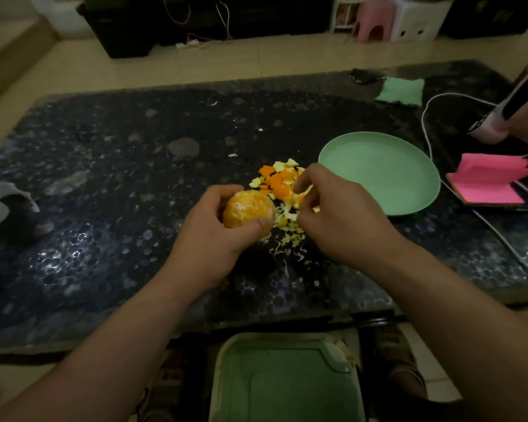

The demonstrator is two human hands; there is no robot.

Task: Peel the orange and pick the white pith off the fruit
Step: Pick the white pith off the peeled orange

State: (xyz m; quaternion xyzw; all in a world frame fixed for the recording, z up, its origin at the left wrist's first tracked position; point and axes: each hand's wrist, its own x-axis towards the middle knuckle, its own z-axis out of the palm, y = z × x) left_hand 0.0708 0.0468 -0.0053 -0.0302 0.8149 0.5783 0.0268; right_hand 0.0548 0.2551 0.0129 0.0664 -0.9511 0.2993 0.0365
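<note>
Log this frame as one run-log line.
left hand: holds peeled orange | right hand: pinching pith over scrap pile | plate: empty

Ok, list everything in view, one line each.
Orange: one, peeled, in the left hand.
Peel pieces: a pile, orange and white, table centre.
Pith shreds: many, pale yellow, scattered below the pile.
Plate: one, green, right of the pile.
Cloth: one, green, far right.
Pink pad: one, right edge.
Cable: one, white, right.
Bin: one, green, below the table edge.
Table: one, dark, speckled.
Left hand: holds the orange.
Right hand: pinched over the pile.
</note>
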